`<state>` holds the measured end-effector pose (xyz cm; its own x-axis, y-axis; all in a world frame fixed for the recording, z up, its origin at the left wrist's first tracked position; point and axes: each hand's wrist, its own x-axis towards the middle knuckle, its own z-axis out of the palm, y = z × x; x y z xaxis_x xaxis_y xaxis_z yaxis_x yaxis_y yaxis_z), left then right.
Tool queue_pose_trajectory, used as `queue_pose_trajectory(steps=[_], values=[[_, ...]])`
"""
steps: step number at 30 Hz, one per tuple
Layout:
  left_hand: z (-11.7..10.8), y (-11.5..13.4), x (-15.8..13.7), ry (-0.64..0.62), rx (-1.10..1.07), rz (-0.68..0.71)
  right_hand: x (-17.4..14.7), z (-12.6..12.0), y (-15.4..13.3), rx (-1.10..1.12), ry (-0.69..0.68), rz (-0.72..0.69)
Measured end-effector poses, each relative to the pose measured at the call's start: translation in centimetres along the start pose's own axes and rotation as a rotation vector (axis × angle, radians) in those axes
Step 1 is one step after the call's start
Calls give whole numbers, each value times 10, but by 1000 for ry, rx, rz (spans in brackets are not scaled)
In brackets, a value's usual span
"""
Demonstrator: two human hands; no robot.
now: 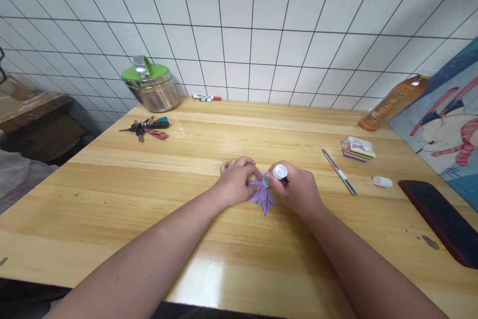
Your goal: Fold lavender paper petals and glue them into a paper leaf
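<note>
A purple folded-paper leaf (265, 201) with pointed lobes lies on the wooden table in front of me. My left hand (238, 180) holds it from the left, thumb and index finger pressed on the paper. From the right, my right hand (298, 187) is closed around a glue stick (280, 172) with a white base. The stick is tilted, its lower end down at the leaf's upper part. Fingers cover part of the leaf, and the contact point is hard to make out.
To the right are a utility knife (339, 171), a white cap (382, 181), a paper stack (358, 149), a phone (440, 219) and a leaning drink bottle (394, 102). Keys (147, 126), a lidded metal pot (159, 96) and a marker (206, 98) lie farther back.
</note>
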<state>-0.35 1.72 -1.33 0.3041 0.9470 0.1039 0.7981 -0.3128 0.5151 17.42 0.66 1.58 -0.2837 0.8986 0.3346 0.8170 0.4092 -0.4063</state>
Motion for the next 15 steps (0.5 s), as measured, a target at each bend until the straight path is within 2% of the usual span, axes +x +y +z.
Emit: queue_pose_trajectory(steps=[4,9,11,15], values=[[0,0,-1,19,-6,17,-1,1,0,19,-22,-10],[-2,1,-2,-18,-52,186,0,-1,3,122,7,55],[-2,1,-2,-62,-19,215,1,-3,5,161,70,74],[-1,0,-2,-74,52,176,1,-6,7,180,219,155]])
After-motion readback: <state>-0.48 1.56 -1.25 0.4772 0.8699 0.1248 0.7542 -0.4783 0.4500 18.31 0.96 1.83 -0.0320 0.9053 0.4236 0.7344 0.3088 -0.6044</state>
